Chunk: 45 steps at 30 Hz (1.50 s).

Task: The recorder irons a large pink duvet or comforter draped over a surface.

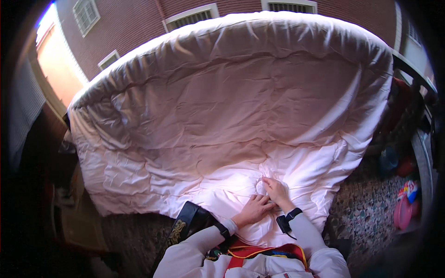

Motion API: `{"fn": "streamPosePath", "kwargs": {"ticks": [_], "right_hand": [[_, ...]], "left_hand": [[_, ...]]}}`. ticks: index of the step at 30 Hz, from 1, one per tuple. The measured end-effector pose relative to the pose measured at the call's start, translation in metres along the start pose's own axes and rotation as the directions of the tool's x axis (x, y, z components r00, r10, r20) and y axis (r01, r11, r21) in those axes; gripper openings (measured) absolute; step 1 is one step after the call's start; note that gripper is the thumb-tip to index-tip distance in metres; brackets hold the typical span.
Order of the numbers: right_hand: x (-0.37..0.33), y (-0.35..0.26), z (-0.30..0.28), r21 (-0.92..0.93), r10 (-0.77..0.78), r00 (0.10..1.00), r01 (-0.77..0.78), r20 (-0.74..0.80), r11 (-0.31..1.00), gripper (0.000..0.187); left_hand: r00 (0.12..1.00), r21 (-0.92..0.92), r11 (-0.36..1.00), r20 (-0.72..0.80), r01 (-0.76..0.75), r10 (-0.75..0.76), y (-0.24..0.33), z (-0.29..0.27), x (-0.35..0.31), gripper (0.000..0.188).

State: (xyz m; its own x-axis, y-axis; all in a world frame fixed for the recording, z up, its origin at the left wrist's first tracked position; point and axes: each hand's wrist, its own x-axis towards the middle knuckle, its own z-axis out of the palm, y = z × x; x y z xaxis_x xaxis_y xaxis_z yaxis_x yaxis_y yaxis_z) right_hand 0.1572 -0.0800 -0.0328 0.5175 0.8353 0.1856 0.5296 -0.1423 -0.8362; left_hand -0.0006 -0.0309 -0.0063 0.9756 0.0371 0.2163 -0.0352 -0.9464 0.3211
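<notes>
I see white quilt point(222, 116) draped over railing point(412, 69), hanging down to speckled floor point(366, 213). Both hands at quilt's lower edge, right of centre. Left hand point(252, 211) flat, fingers narrow, touching fabric. Right hand point(276, 190) pinches small fold. Pink plastic items point(404, 211) by floor's right edge.

1. White quilted duvet point(222, 116), draped over a railing: 1.
2. Hands on the duvet: 2, the left hand point(252, 209) and the right hand point(277, 190).
3. Black wrist straps: 2, one on each wrist.
4. Windows in the brick wall point(134, 28) behind: 4 visible, some only in part.
5. Pink plastic item point(404, 211) on the patterned floor: 1.
</notes>
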Motion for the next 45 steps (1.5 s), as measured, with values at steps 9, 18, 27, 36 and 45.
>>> {"fn": "streamPosePath", "kwargs": {"ticks": [9,18,27,36,45], "right_hand": [[-0.001,0.0,-0.001,0.025,-0.102,0.99,0.105,-0.101,0.994,0.023],[-0.003,0.003,0.006,-0.026,-0.137,0.986,0.136,-0.095,0.99,0.021],[-0.001,-0.001,0.002,-0.042,-0.111,0.989,0.107,-0.097,0.993,0.02],[-0.001,-0.003,0.01,-0.072,-0.109,0.985,0.1,-0.132,0.992,0.021],[0.001,-0.001,0.012,-0.088,-0.049,0.989,0.036,-0.143,0.995,0.018]], "left_hand": [[0.998,0.024,0.998,0.005,-0.064,0.063,0.0,-0.005,0.006,0.043],[0.976,0.064,0.976,0.089,-0.207,0.201,0.012,-0.023,-0.023,0.044],[0.91,0.053,0.917,0.157,-0.396,0.384,0.035,0.001,-0.086,0.044],[0.869,0.125,0.862,0.133,-0.491,0.476,0.025,0.003,-0.092,0.042],[0.836,-0.038,0.854,0.188,-0.518,0.516,0.021,-0.016,-0.083,0.044]]}}
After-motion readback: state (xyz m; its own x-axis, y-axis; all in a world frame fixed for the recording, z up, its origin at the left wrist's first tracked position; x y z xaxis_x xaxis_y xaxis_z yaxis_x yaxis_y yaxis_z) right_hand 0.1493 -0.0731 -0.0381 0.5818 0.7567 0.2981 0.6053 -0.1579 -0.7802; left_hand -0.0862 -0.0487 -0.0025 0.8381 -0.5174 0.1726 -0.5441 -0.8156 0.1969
